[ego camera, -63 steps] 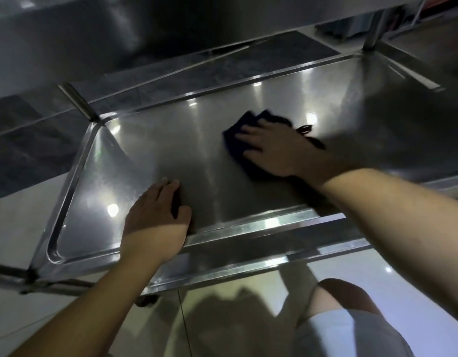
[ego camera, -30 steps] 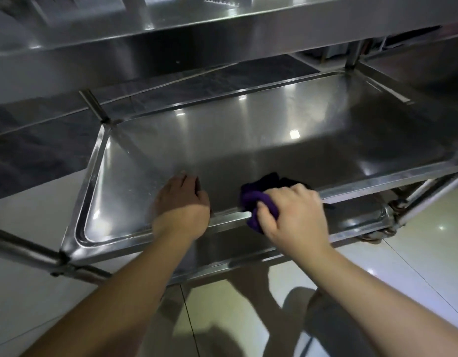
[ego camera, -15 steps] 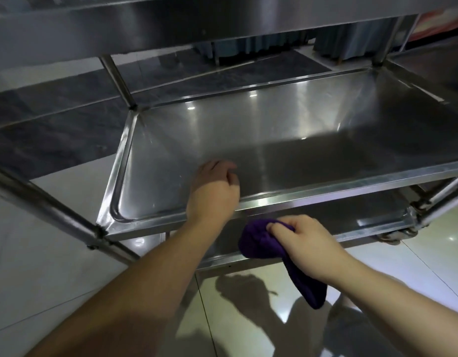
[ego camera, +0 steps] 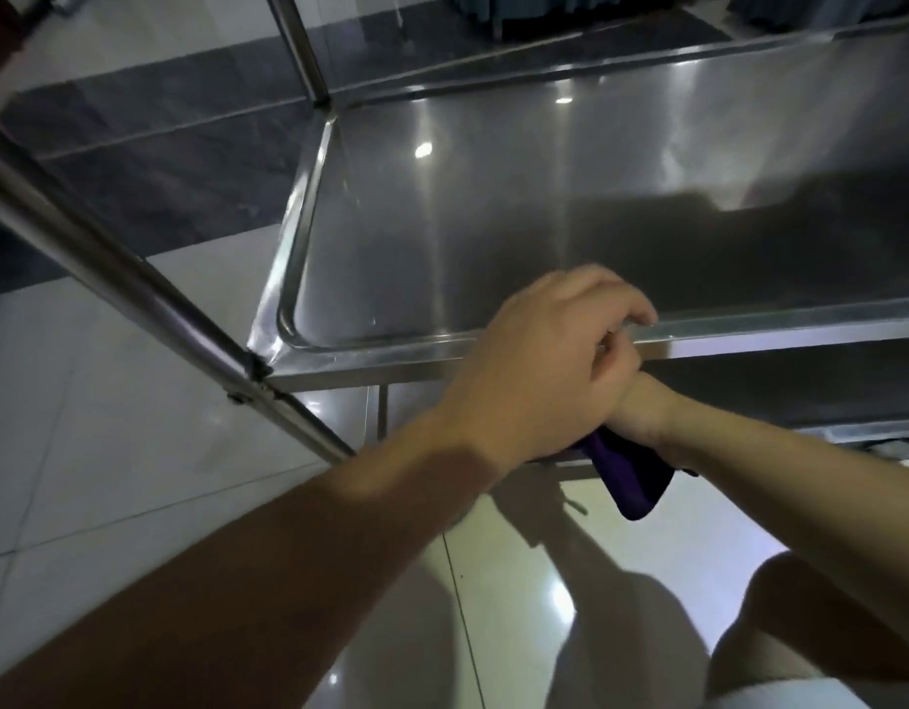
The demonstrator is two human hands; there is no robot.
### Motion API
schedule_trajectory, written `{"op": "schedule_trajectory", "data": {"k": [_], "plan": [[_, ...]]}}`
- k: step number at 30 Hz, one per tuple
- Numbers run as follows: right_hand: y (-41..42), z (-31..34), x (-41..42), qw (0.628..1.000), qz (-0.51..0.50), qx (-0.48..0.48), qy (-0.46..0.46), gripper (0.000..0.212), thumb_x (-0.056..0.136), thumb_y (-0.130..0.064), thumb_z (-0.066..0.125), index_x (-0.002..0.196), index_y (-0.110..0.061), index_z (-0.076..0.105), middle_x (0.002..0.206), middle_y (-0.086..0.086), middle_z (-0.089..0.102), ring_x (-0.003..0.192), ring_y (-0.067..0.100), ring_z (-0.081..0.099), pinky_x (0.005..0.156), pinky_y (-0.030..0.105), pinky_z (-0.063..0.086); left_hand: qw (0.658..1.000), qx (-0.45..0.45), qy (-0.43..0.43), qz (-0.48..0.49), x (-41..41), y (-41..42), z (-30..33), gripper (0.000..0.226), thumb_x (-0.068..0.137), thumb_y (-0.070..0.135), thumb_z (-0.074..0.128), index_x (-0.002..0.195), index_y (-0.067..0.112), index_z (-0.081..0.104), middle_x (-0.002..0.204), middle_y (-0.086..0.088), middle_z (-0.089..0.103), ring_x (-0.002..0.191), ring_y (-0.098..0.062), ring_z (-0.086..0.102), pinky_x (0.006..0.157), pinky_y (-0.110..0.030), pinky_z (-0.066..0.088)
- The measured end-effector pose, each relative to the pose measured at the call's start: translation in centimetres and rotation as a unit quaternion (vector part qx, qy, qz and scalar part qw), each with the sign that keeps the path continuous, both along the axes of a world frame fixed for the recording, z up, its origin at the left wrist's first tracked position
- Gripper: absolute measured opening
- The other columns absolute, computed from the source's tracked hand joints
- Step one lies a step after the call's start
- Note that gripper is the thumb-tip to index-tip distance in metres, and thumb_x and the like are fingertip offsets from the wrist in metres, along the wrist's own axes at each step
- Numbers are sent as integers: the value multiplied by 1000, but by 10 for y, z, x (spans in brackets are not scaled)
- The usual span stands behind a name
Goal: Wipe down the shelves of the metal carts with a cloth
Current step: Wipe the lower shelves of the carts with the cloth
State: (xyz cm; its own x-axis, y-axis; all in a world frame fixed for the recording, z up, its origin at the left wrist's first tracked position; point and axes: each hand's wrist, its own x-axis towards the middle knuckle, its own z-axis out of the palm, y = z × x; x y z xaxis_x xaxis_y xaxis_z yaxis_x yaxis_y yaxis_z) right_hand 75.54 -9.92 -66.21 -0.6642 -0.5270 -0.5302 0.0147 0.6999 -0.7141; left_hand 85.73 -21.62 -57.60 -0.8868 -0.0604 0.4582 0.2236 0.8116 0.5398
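Note:
The steel cart's middle shelf (ego camera: 493, 222) fills the upper right, bare and shiny. My left hand (ego camera: 549, 365) is at its front rim (ego camera: 775, 324), fingers curled over the edge. Just below that rim my right hand (ego camera: 642, 409) is mostly hidden behind the left one; only its heel and wrist show. A purple cloth (ego camera: 631, 478) hangs down from the right hand's grip, in front of the lower shelf (ego camera: 800, 396).
A slanting steel corner post (ego camera: 109, 263) crosses the left side, and a rear post (ego camera: 301, 48) rises at the back corner. Glossy floor tiles (ego camera: 109, 452) lie below. My knees (ego camera: 800, 606) are at the bottom right.
My right hand took the cloth off the middle shelf, over the front rim and down under it, now behind my left hand. The left hand stayed at the rim; the view shifted left.

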Motion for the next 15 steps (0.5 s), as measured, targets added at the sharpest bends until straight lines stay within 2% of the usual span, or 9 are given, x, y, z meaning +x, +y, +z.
{"op": "schedule_trajectory", "data": {"k": [1,3,5,7,11,13,15], "plan": [[-4,-3,-1,1000,6,1,-2,32,90,-30,58,95,-4,75,102,18,75,98,32,73,93,51,58,1000,7,-19,-21,12,-1,-7,21,91,5,61,104,12,75,105,0,68,97,-21,63,88,-40,51],[-12,-9,-5,999,11,21,-27,27,95,-23,58,83,-2,70,93,16,72,85,26,69,82,40,56,997,19,-62,-38,37,-10,-26,19,92,6,62,105,13,74,105,2,68,97,-17,61,89,-39,50],[-22,-15,-6,997,4,43,-70,35,99,-34,55,76,-10,66,80,14,65,72,25,58,73,36,47,996,18,-77,-30,60,-27,-51,18,92,2,66,106,10,75,104,0,69,96,-17,62,89,-36,49],[-30,-21,-9,994,-15,43,-95,46,99,-43,50,62,-20,64,65,6,61,58,19,53,62,30,46,997,-5,-73,-19,80,-44,-74,17,93,-2,68,106,5,76,102,-4,71,94,-19,65,88,-35,51],[-42,-31,-9,992,-43,49,-108,45,93,-38,56,50,-25,54,55,-4,48,43,14,42,42,23,37,990,-6,-136,29,103,-70,-107,16,97,5,66,109,8,76,100,-2,70,92,-16,63,83,-38,55],[-48,-28,-3,992,-42,48,-105,38,84,-35,57,49,-22,51,54,-3,45,43,16,38,44,26,33,984,-13,-172,38,108,-79,-116,17,99,8,64,111,8,76,101,-3,69,92,-18,63,83,-40,56],[-51,-26,5,997,-42,46,-47,31,90,-35,53,65,-19,60,63,4,55,55,23,48,56,32,39,976,0,-213,44,110,-85,-120,19,101,12,61,114,10,75,104,-1,67,93,-19,63,85,-41,55]]}}
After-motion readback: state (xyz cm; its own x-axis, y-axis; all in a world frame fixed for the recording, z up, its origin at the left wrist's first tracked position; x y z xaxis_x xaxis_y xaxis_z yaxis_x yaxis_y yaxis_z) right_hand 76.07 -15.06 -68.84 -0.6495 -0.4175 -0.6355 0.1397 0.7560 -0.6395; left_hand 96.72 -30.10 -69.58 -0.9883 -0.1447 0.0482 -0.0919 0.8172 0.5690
